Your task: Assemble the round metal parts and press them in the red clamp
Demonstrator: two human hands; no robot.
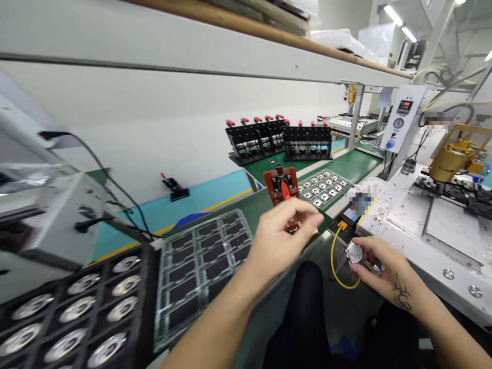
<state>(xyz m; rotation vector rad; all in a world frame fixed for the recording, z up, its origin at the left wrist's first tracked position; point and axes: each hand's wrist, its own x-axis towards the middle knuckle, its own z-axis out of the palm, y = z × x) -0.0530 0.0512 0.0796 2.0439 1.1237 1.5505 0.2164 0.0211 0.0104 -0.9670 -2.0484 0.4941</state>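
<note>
My right hand (pixel 378 264) grips a round silver watch case (pixel 354 253) by its edge, between thumb and fingers. Small printed marks show on the face turned toward me. My left hand (pixel 282 233) hovers just in front of a red-brown clamp fixture (pixel 273 185), its thumb and forefinger curved into a loose loop. Part of the fixture shows through that loop, and no object is visible in the fingers. The fixture's red lever handle (pixel 285 190) rises just behind the knuckles. My left hand hides the fixture's lower part.
At the left are a clear tray with dark pads (pixel 198 266) and a black tray of round parts (pixel 77 309). Behind stand black clamp racks (pixel 307 141) and another clear parts tray (pixel 325 185). A phone (pixel 351 211) with yellow cable (pixel 334 266) lies by the press machine (pixel 448 161).
</note>
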